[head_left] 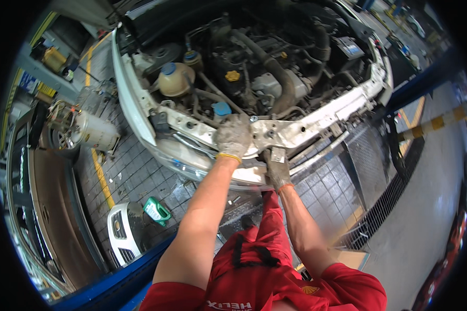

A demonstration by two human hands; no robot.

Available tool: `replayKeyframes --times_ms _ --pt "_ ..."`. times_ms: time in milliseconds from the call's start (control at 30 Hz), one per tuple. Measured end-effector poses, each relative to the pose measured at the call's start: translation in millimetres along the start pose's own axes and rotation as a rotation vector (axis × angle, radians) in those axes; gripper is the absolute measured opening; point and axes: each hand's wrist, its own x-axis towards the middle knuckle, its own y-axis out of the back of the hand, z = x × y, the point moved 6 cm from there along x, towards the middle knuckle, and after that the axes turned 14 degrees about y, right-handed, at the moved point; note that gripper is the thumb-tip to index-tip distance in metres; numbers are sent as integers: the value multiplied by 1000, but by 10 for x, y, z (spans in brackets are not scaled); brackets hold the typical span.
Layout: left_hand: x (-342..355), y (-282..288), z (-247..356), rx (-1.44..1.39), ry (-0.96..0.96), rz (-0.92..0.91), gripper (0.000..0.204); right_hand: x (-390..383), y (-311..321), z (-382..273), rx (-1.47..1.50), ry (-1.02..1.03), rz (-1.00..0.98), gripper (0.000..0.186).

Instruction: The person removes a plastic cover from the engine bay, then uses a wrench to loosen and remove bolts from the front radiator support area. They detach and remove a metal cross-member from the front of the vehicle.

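Observation:
The white front crossmember [316, 117] of a car with its bonnet up runs across in front of me. My left hand [233, 136], in a dirty grey work glove, is curled at its upper edge, just below a blue-capped reservoir [221, 109]. What lies inside that fist is hidden. A small shiny round metal piece [253, 118] shows beside its fingers. Lower and to the right, my gloved right hand [278, 173] reaches up under the crossmember, its fingers out of sight. A small pale metal plate [278, 155] sits in front of it; whether it is held is unclear.
Behind the crossmember lie a cream coolant tank [175, 79], a yellow oil cap [232, 76] and a battery [349, 47]. A clear headlamp [184, 161] borders the left. On the tiled floor are a white bumper [120, 233] and a green jug [156, 211].

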Motion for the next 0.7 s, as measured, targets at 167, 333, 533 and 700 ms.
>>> replayKeyframes --times_ms 167,333,533,700 --pt "-17 65 10 70 96 -172 40 -38 78 -109 233 -67 -59 34" --pt "-30 135 47 94 100 -158 34 -77 116 -168 393 -236 -62 33" --pt "7 98 44 70 55 -94 33 -73 105 -151 373 -190 74 45" --pt "-2 18 20 121 62 -77 39 -106 79 -159 172 -95 79 44"
